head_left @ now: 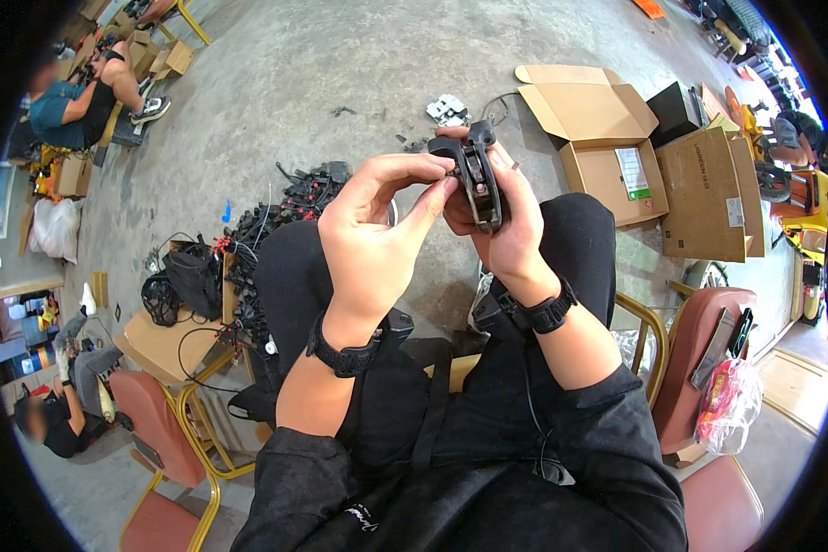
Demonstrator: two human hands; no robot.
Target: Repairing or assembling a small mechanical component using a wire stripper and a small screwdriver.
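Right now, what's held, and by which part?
A black device: the right grip holds its right side; the left grip is at its left edge.

The left hand (377, 204) pinches with fingertips beside the curled right hand (513, 235).

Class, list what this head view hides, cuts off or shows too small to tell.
All in the head view:
Some right hand fingers: partly hidden by the black clamp-like part.
Anything pinched by the left hand: too small, covered by its fingertips.
Pale-red lower-right seat: cut off by the lower edge.
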